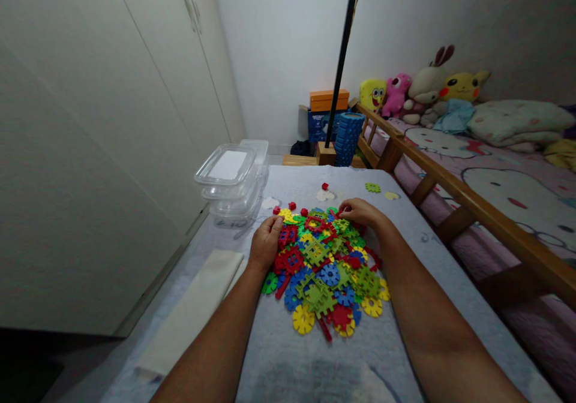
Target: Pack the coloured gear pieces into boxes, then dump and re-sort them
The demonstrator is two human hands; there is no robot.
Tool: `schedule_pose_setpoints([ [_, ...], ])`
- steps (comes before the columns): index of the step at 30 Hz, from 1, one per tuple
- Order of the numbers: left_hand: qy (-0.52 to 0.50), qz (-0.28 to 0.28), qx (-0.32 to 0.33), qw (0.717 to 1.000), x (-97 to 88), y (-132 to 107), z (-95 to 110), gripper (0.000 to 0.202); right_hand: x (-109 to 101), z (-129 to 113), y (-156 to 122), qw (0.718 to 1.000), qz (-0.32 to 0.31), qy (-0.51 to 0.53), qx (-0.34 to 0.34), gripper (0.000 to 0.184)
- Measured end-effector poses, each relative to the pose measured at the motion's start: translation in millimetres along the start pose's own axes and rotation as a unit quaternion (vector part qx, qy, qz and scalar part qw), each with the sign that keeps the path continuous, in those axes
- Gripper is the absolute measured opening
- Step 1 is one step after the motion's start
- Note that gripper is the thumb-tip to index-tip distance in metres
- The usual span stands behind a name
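Note:
A heap of plastic building pieces point(330, 274) in red, blue, yellow and green lies on the cloth-covered table, with notched discs and square lattice pieces mixed together. At its left edge, my left hand point(265, 242) is closed beside a red lattice piece point(288, 235); whatever its fingers hold is hidden. My right hand point(362, 212) reaches over the far right of the heap, its fingertips pinched at a small red building piece. Several small red blocks point(292, 205) sit along the far edge of the pile. A green lattice piece point(372, 187) lies apart, farther back.
Stacked clear plastic containers point(229, 178) stand at the table's back left. A folded cream cloth point(193, 313) lies near the left edge. A wooden bed rail point(432, 181) runs along the right. Behind the table are a black pole point(342, 61) and a blue foam roller point(348, 139).

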State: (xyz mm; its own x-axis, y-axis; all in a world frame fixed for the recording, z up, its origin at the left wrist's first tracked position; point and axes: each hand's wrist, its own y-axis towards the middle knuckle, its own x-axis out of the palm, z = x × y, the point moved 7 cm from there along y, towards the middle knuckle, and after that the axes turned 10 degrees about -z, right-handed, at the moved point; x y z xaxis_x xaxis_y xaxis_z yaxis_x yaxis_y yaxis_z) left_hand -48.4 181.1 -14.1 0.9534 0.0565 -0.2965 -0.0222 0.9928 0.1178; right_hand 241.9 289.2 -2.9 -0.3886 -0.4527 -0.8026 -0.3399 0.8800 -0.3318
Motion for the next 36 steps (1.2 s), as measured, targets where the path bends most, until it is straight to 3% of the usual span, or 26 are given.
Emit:
schedule_pose_setpoints([
  [5,0.006,0.003,-0.001,1.000,0.0,0,-3,0.047,-5,0,0,0.997,0.074,-0.010,-0.007,0.020],
  [11,0.016,0.006,0.006,1.000,-0.3,0,-2,0.043,-26,5,18,0.984,0.174,-0.004,0.028,0.028],
  [20,0.019,0.005,0.007,1.000,-0.3,0,-3,0.039,-41,3,66,0.973,0.214,0.036,0.081,0.029],
  [27,0.014,0.008,0.002,1.000,-0.2,0,-3,0.040,-31,10,73,0.967,0.206,0.137,0.063,0.037],
  [36,0.019,0.007,0.010,1.000,-0.6,-1,1,0.039,-18,23,21,0.970,0.126,0.200,0.053,0.028],
])
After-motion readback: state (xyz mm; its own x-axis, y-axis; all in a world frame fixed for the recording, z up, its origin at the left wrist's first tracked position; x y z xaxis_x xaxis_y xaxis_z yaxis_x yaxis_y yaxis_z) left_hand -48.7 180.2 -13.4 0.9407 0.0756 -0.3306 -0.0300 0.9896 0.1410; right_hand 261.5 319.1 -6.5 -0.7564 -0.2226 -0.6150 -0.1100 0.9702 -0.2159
